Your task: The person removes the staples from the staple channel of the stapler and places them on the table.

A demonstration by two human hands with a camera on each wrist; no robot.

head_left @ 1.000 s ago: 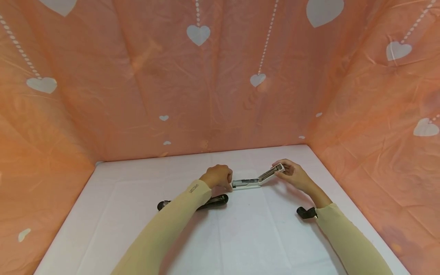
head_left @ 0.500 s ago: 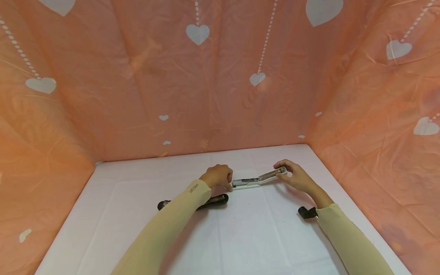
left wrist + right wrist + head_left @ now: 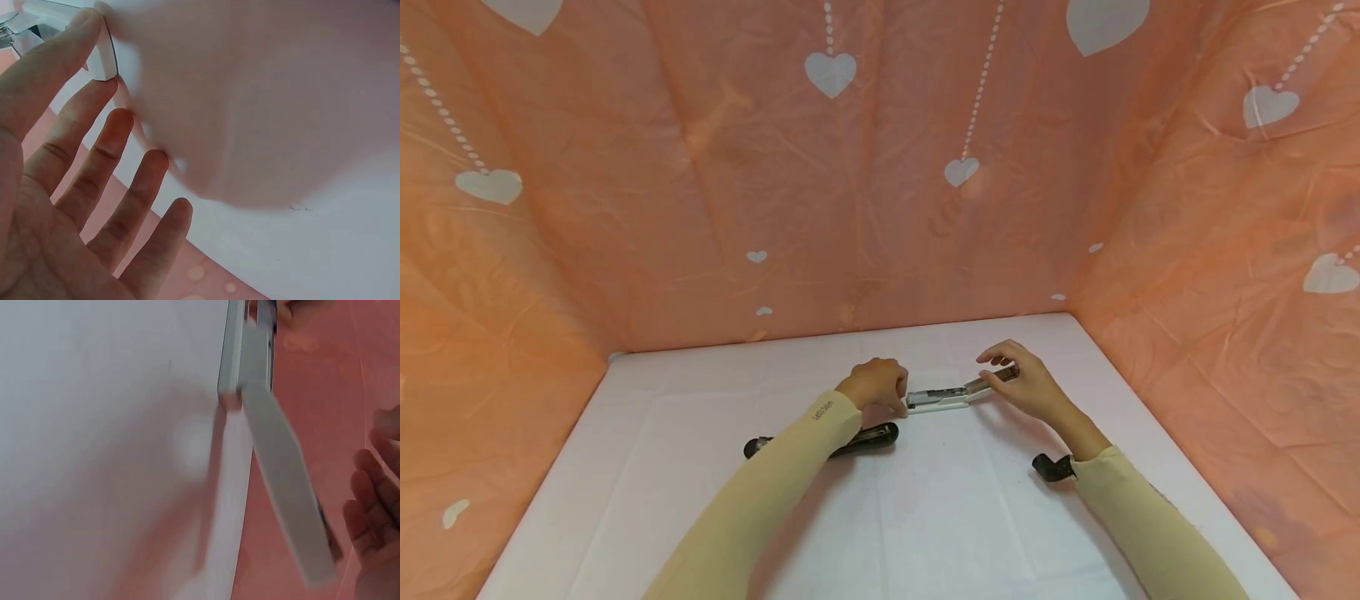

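Note:
A white stapler (image 3: 937,407) lies swung open on the table, its top arm tilted up to the right and its metal inside showing. The left hand (image 3: 877,385) pinches the stapler's left end between thumb and index finger. In the left wrist view the white end (image 3: 104,60) sits between those two, the other fingers spread out. Over the raised arm hovers the right hand (image 3: 1033,385), fingers loosely bent. The right wrist view has a gap between the right hand's fingers (image 3: 375,494) and the raised arm (image 3: 284,481).
A black stapler (image 3: 874,438) lies partly hidden under the left forearm. The black wrist camera mount (image 3: 1052,468) sticks out from the right sleeve. Orange curtains (image 3: 880,208) with white hearts wall in the white-covered table (image 3: 955,517) at the back and sides.
The right hand has let go of the stapler's raised arm and shifted slightly left over it. That arm has sunk a little lower. The left hand stays in place.

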